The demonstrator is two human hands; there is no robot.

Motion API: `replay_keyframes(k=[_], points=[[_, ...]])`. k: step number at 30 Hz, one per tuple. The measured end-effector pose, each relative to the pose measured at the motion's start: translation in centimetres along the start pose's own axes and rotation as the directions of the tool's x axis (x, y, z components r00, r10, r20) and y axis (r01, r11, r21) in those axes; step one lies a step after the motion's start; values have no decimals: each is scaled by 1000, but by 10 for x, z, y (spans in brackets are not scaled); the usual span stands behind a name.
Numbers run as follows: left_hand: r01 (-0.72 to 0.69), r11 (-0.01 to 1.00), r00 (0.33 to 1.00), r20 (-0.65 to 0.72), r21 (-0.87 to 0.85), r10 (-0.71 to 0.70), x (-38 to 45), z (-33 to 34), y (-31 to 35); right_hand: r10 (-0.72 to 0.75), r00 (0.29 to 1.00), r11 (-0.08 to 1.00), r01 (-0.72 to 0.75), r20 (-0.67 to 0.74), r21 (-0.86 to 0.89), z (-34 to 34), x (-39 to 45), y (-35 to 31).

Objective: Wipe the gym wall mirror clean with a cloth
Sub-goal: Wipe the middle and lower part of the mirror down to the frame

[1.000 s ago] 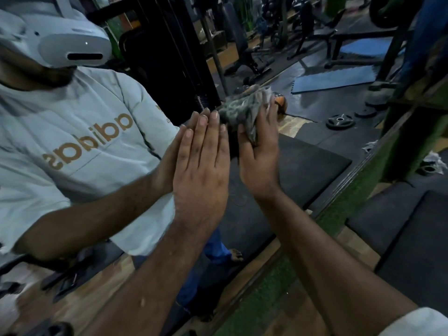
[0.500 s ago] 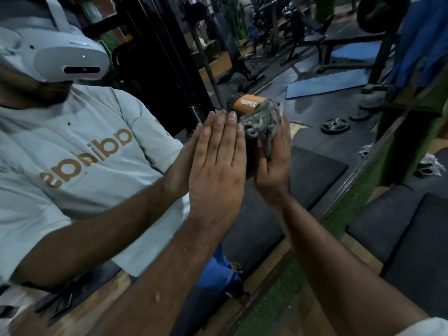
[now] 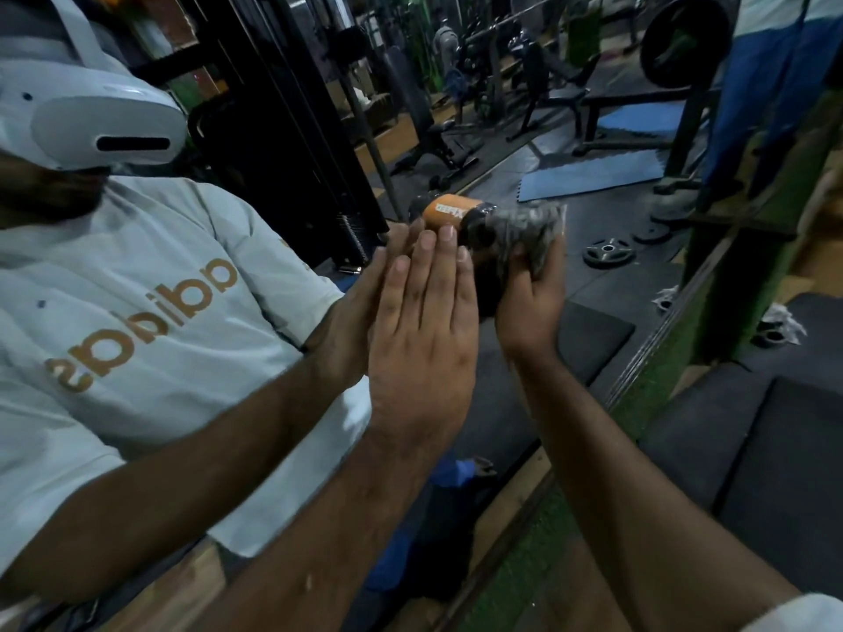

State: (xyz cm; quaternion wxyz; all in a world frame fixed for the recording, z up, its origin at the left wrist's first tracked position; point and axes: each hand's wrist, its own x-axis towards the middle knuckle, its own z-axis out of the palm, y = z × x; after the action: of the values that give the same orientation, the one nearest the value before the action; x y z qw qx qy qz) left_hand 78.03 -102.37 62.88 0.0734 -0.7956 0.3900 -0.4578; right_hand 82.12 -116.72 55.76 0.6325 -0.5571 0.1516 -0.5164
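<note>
Right hand point(image 3: 529, 307) with cloth point(image 3: 524, 234) higher on mirror point(image 3: 593, 184) (left hand point(image 3: 424, 339) flat)

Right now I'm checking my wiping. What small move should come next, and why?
Probably sweep the right hand sideways across the mirror, away from the left hand. Its fingers hold the cloth bunched against the glass, while the left hand lies flat on the mirror beside it, blocking that side.

A person's left hand point(image 3: 422, 339) presses flat, fingers straight, against a gym mirror point(image 3: 524, 143) while the right hand point(image 3: 531, 303) holds a crumpled grey cloth point(image 3: 529, 232) to the glass, the reflection showing a white headset point(image 3: 98, 125) and weight plate point(image 3: 609, 254).
</note>
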Motion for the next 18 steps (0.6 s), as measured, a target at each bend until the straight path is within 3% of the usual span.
replay_keyframes(k=[2,5,8,11,13,16,18], points=[[-55,998,998,18,-7,55,12,4,5,27,1000,999,-27,-2,32,2,20,-20],[-28,999,999,22,25,27,35,9,13,-164,976,985,169,143,-24,-6,33,-31],[-12,999,1000,21,49,11,58,15,24,-292,929,930,331,226,-162,-31,40,16],[-31,997,999,25,77,29,75,22,36,-43,997,994,49,63,-97,-38,66,26],[-50,996,999,18,76,49,89,26,45,-21,1000,995,21,4,-97,-38,92,5],[-44,995,999,22,85,43,114,38,58,-285,944,944,307,167,-123,-50,116,-2],[-38,996,999,36,87,35,129,46,68,-354,899,896,405,256,-184,-66,126,20]])
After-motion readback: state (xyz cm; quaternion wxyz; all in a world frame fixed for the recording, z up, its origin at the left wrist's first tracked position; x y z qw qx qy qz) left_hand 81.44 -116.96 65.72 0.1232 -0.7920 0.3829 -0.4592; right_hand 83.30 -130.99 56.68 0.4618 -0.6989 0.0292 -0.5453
